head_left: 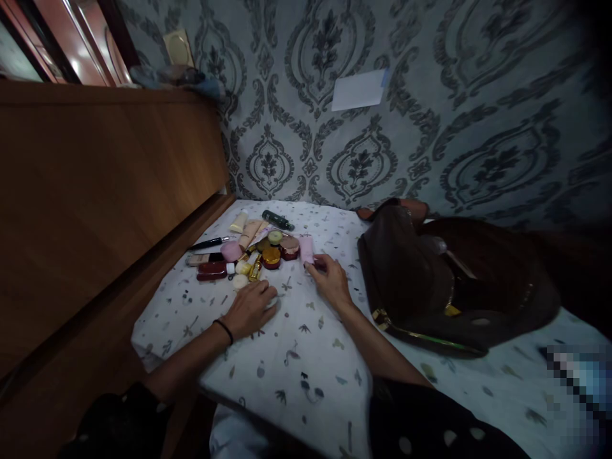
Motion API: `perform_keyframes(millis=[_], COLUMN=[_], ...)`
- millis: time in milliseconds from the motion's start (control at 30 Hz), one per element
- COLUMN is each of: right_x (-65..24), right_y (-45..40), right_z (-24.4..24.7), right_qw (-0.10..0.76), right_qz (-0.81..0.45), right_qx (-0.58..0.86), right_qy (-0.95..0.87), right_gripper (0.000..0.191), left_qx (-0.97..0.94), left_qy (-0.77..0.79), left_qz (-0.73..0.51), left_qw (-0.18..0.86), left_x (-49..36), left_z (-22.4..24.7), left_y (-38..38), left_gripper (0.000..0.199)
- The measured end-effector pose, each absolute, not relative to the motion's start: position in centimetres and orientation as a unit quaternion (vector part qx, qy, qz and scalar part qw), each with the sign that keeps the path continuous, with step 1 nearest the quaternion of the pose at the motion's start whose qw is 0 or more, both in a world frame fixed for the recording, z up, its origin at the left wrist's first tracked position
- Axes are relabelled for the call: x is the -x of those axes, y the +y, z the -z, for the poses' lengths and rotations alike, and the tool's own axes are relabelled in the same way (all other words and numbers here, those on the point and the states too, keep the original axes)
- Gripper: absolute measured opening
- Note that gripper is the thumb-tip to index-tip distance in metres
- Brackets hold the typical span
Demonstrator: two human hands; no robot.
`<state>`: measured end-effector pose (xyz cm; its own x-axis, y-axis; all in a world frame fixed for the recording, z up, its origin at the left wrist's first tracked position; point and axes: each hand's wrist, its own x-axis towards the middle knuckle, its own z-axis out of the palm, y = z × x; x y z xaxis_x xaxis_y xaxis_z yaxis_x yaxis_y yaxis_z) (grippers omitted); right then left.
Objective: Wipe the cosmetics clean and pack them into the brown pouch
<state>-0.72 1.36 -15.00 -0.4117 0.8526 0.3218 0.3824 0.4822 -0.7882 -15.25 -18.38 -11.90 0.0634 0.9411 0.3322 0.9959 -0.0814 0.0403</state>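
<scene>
My right hand (329, 279) has its fingers pinched on the lower end of a small pink tube (306, 249). Palm down on the patterned white cloth (296, 344), my left hand (252, 308) rests just below the cosmetics, fingers apart and holding nothing. Close to it lie a round cream-coloured item (240, 281) and a small gold bottle (255, 268). Around them are a red bottle (213, 271), a pink jar (231, 250), an amber jar (271, 257), a dark green bottle (278, 220), a pale yellow tube (238, 221) and a black pen-like item (209, 243).
An open dark brown bag (406, 268) lies at the right. Wooden furniture (109, 191) borders the cloth at left. Behind stands a patterned wall (310, 146) with a white sheet (358, 90) on it. A blurred, pixelated object (581, 382) is at the lower right.
</scene>
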Motion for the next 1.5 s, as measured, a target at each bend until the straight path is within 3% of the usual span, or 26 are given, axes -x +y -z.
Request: perform_keyframes(millis=[367, 1500], right_x=[0.56, 0.55], right_y=[1.36, 1.66], right_z=[14.82, 15.31], right_qw=[0.384, 0.393], right_qz=[-0.319, -0.325], right_qx=[0.377, 0.37], right_qy=[-0.78, -0.776], right_gripper=[0.043, 0.04], left_qx=[0.713, 0.702], left_qy=[-0.682, -0.69], left_qz=[0.103, 0.124], left_qw=[0.123, 0.124], left_x=[14.81, 14.82], left_z=[11.78, 12.02], left_y=[-18.17, -18.03], left_gripper=[0.019, 0.017])
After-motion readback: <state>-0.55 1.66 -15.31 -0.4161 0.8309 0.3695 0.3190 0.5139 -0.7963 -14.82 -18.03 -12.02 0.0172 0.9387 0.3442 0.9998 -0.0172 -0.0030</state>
